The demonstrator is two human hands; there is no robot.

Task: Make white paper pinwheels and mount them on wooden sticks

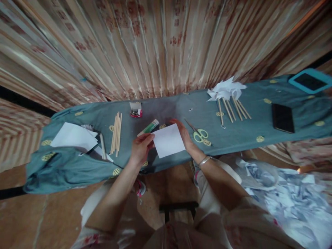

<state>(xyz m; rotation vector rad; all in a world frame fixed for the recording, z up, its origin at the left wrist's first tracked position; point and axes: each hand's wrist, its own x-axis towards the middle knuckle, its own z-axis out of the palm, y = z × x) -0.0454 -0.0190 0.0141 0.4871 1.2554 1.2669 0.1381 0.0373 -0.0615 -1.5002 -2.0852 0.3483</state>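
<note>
A square sheet of white paper (169,141) is held over the table in front of me. My left hand (141,147) pinches its left corner between thumb and fingers. Along the right edge, my right hand (184,135) holds the sheet, its fingers reaching past the upper corner and partly hidden by the paper. Just behind my left hand lies a green and white glue stick (149,128). Scissors with light green handles (199,135) rest to the right of my right hand. A small red and white box of pins or tacks (136,110) stands open farther back.
Wooden sticks (116,134) and a stack of white paper (75,135) lie at left, with a whitish rod (103,147). Paper pinwheels on sticks (228,91), a black phone (283,118) and a blue-framed tablet (312,80) are at right. Below stands a bag of paper pieces (293,197).
</note>
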